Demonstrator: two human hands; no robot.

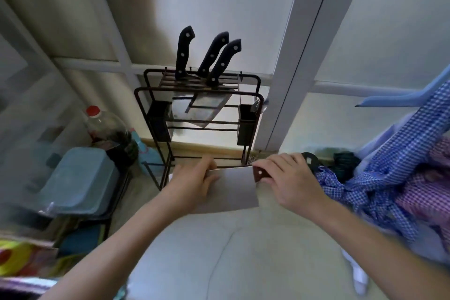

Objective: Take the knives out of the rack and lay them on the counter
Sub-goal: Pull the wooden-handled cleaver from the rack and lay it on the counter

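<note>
A dark wire knife rack (155,114) stands on the counter against the window. Three black-handled knives (211,56) stand in its top slots, their wide blades showing behind the wires. In front of the rack lies a broad cleaver (236,187), blade flat and low over the pale counter (255,251). My right hand (289,178) is closed around its dark handle. My left hand (194,182) rests on the blade's left end, thumb along the spine. I cannot tell whether the blade touches the counter.
A red-capped bottle (104,126) and a blue lidded box (78,180) crowd the left side. Blue and pink checked cloths (401,178) are piled at the right, close to my right hand. Two black holders (247,124) hang on the rack's sides.
</note>
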